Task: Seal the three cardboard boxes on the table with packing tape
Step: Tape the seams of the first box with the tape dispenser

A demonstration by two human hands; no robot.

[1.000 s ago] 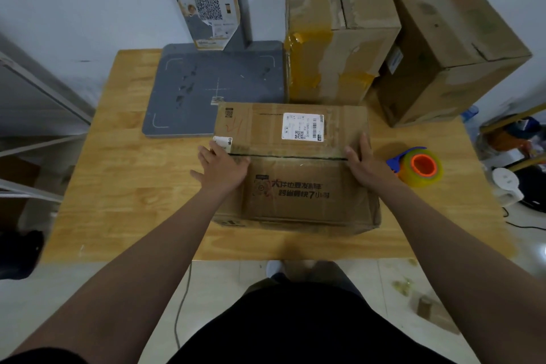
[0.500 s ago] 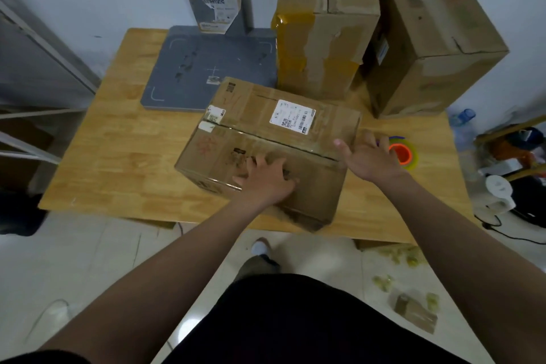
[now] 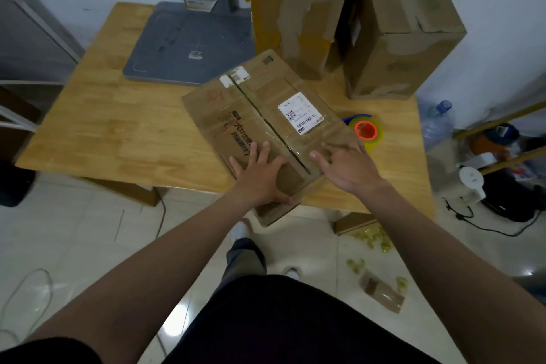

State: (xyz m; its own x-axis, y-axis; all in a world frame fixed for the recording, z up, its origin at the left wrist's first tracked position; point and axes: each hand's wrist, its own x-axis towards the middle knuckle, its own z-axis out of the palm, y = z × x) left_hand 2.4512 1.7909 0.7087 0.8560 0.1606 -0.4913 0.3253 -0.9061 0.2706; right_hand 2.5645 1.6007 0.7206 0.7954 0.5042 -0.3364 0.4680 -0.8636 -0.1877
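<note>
Left hand: open, palm down, fingers spread flat on the near corner of the low brown cardboard box with a white shipping label. Right hand: also open, fingers straight, lying across the flap on the other side of the centre seam. Neither hand grips anything.

The box sits near the front of the pale wooden bench, skewed, with its near corner overhanging the front edge. The seam runs diagonally away from the person and shows a dark gap, so it looks unsealed.

Handling, as a judgement: the box seems light, since flat palms alone are on it. The walls are stiff but the flaps are springy and will lift unless pressed. Hold by pressing both flaps down beside the seam. Mind the overhang.

The yellow tape roll with an orange core lies just beside the box's right side, untouched. Two tall brown cardboard boxes stand at the back of the bench, and a grey flat platform sits back left.

A second ago the box lay square, seam running left to right, with one hand at each end. Now it is turned, and both hands are at its near end.
</note>
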